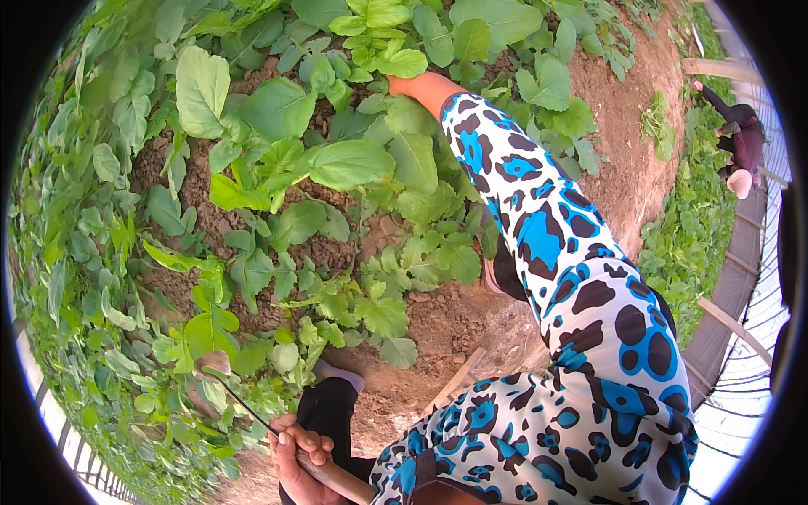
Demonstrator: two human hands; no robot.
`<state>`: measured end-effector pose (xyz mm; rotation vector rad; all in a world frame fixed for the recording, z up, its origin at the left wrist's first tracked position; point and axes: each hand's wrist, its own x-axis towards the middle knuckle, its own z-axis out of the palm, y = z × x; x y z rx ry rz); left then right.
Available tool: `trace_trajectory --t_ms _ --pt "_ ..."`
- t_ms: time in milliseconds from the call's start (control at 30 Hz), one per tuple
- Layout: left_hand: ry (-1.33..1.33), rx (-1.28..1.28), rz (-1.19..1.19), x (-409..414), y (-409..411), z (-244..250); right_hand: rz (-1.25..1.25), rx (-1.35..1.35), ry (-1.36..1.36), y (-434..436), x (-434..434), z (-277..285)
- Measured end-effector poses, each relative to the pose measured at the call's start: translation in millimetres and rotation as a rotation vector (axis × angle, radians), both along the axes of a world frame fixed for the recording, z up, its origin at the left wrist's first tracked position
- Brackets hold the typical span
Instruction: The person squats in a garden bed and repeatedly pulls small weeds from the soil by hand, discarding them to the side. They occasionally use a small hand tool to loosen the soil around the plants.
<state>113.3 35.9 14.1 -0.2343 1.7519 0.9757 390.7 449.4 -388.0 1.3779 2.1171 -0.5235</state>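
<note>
My left hand [302, 451], low in the picture, is closed around the wooden handle [334, 475] of a small hand hoe. The hoe's thin dark metal neck runs up and left to its blade [214, 362], which is among the leaves of the planted bed. My right arm, in a patterned sleeve [536, 227], stretches forward over the plants. Only the wrist and a bit of my right hand [404, 84] show; light-green leaves [382, 38] cover the fingers, so I cannot tell whether it grips a stem. Broad leafy greens [347, 165] grow around it from brown soil [322, 249].
Bare soil [454, 322] lies by my feet, with a wooden stick [457, 379] on it. Some loose greens [658, 126] lie on the dirt path at right. Beyond, another person [740, 142] in a pale hat is among a second bed [678, 252], beside wooden posts [735, 328].
</note>
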Motion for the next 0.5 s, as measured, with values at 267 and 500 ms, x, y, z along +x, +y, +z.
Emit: trace_trajectory --t_ms 267,500 --pt "-0.043 -0.049 0.029 2 10 3 -0.058 0.179 0.048 -4 3 -29" --pt "-0.055 -0.066 0.029 9 9 4 -0.168 0.051 0.144 -6 9 1"
